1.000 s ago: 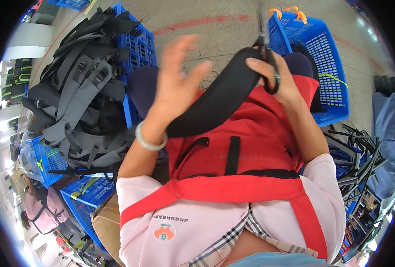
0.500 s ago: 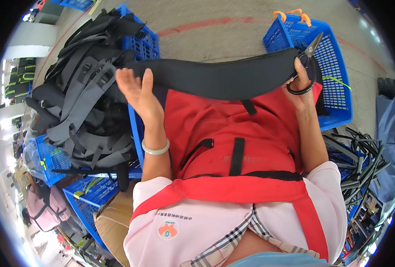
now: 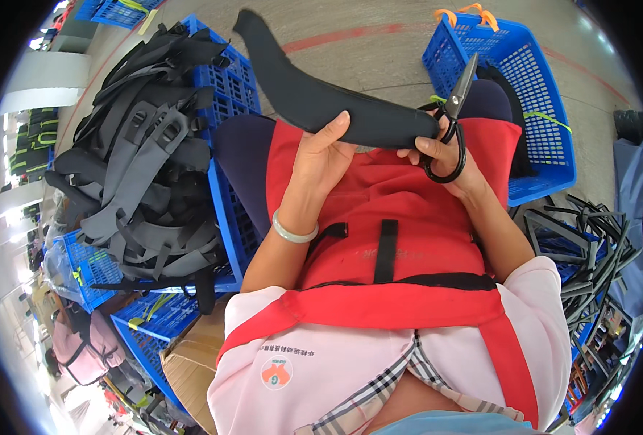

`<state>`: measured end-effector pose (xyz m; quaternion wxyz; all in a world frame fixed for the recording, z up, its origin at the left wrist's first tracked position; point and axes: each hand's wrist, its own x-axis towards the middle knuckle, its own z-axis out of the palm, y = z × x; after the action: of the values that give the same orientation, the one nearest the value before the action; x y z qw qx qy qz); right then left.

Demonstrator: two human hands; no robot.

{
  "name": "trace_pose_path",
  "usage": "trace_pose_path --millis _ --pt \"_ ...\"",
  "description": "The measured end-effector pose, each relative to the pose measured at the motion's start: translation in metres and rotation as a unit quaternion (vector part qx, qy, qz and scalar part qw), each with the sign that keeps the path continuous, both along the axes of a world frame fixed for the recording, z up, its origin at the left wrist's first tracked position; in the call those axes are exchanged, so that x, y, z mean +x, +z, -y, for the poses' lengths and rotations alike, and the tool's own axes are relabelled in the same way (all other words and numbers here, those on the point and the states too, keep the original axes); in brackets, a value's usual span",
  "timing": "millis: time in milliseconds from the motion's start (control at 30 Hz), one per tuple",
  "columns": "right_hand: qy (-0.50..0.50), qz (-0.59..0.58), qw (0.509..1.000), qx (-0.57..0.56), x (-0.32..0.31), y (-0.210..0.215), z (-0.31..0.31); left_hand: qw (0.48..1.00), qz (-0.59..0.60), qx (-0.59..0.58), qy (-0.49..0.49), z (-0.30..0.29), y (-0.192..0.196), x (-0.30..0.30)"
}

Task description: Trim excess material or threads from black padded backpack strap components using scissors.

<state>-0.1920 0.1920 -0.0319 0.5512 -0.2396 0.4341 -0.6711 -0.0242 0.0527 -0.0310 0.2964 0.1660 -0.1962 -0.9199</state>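
Note:
A long, curved black padded strap (image 3: 350, 112) stretches across in front of me above my lap. My left hand (image 3: 323, 161) grips its lower edge near the middle, thumb on top, and its free end rises to the upper left. At the other end, my right hand (image 3: 448, 156) pinches the strap between thumb and fingers. The same hand carries a pair of scissors (image 3: 455, 109) with black loop handles, blades pointing up and away. Whether the blades are fully closed is hard to tell.
On the left, a big heap of black and grey straps (image 3: 144, 167) lies over blue crates (image 3: 227, 80). A blue basket (image 3: 553, 138) with dark pieces inside stands at the right. Below it is a pile of thin dark strips (image 3: 590, 254). A red apron (image 3: 401, 196) covers my lap.
My left hand has gone from open, beside the strap, to gripping its middle. The right hand has moved left and slightly down with the scissors, and the strap's far end has swung upward.

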Motion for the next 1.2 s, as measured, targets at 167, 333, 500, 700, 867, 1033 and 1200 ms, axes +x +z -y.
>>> trace_pose_path --millis 167,333,500,700,867,1033,1200 --pt "0.044 -0.052 0.997 0.025 0.002 0.000 0.001 0.999 0.000 -0.047 -0.004 0.006 -0.002 0.009" --pt "0.027 -0.051 0.997 0.050 0.010 0.002 0.005 0.995 0.000 -0.092 0.030 0.008 0.000 0.012" --pt "0.031 -0.066 0.995 0.070 0.008 -0.006 0.003 0.994 0.011 -0.105 0.030 0.008 0.000 0.013" --pt "0.009 -0.097 0.992 0.081 0.011 -0.008 -0.001 0.989 0.027 -0.143 0.002 0.015 0.003 0.016" --pt "-0.077 -0.231 0.967 0.074 -0.007 -0.014 -0.005 0.897 0.246 -0.368 0.002 0.043 -0.002 0.011" --pt "-0.151 -0.565 0.810 0.043 -0.034 0.054 -0.025 0.546 0.423 -0.679 -0.250 0.037 0.039 0.001" --pt "-0.140 -0.688 0.705 0.102 -0.078 0.057 -0.064 0.464 0.314 -0.783 -0.271 0.004 0.064 -0.056"
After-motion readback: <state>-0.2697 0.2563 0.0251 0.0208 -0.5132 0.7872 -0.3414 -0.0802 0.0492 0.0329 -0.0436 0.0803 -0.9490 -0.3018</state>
